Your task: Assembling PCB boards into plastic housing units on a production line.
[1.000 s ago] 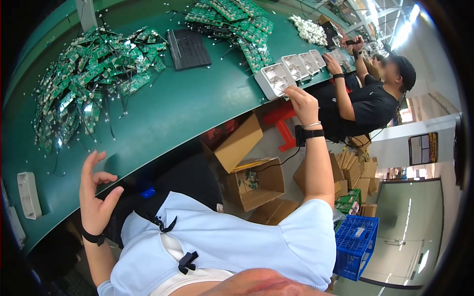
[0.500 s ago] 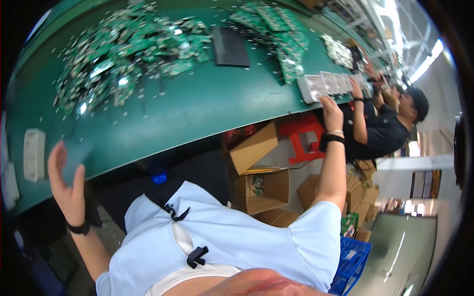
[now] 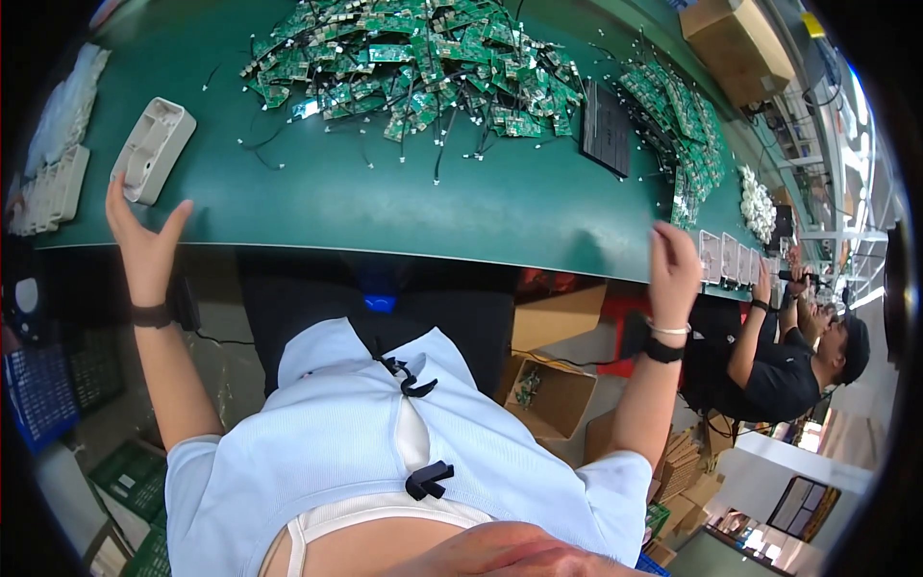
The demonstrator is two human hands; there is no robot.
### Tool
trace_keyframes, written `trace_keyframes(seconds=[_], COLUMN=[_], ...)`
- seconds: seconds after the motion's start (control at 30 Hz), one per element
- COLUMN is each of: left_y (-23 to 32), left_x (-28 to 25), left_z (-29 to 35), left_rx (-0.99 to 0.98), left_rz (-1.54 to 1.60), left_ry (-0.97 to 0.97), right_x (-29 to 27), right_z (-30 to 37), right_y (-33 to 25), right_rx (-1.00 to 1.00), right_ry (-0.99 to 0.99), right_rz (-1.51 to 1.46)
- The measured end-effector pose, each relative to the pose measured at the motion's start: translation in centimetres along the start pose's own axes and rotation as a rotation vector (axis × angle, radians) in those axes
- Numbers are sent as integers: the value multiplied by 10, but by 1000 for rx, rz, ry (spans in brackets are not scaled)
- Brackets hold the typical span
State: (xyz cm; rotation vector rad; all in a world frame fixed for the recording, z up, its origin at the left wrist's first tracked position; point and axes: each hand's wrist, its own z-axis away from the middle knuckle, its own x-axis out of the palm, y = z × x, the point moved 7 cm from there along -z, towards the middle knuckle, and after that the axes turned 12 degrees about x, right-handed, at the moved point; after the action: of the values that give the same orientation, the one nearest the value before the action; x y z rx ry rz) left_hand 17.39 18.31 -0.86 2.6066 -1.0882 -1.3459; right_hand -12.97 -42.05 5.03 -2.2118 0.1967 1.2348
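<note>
My left hand (image 3: 149,245) is open at the left of the green table, thumb and fingers spread wide. Its fingertips are at the near end of a white plastic housing (image 3: 162,144), an oblong open shell lying tilted on the tabletop; whether they touch it I cannot tell. Over the table's front edge at the right, my right hand (image 3: 676,274) has loosely bent fingers, slightly blurred, with nothing visible in them. Just beyond it a row of white housings (image 3: 711,256) stands along the edge. A large heap of green circuit boards (image 3: 413,67) with black leads lies across the back.
A flat black slab (image 3: 606,130) lies beside the heap, with more stacked boards (image 3: 678,111) to its right. Small white parts (image 3: 757,204) are piled farther right. More housings (image 3: 60,192) line the far left. A co-worker (image 3: 788,356) in black sits at the right. Cardboard boxes (image 3: 553,399) stand below.
My view has swung round, shifting the table's contents rightward in the picture. My right hand has come away from the row of housings. My left hand is now close to the single housing.
</note>
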Motion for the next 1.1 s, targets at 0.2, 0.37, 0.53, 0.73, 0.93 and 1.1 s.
trace_keyframes(seconds=[0.2,0.37,0.53,0.73,0.93,1.1], left_y=[-46,-95,-113,-84,49,130], left_x=[2,8,17,6,13,35], left_z=[-15,-22,-18,0,0,0], left_rx=[-142,-215,-266,-336,-180,-156], left_rz=[183,424,524,693,1063,1255], left_ry=[-34,-30,-50,-25,-186,-332], right_x=[98,147,148,99,97,98], right_z=[-47,-79,-77,-51,-37,-79], right_y=[-101,-83,-83,-104,-42,14], right_rx=[26,-95,-55,57,384,837], right_ry=[-366,-537,-610,-402,-226,15], right_rz=[-112,-42,-91,-606,-1047,-1856])
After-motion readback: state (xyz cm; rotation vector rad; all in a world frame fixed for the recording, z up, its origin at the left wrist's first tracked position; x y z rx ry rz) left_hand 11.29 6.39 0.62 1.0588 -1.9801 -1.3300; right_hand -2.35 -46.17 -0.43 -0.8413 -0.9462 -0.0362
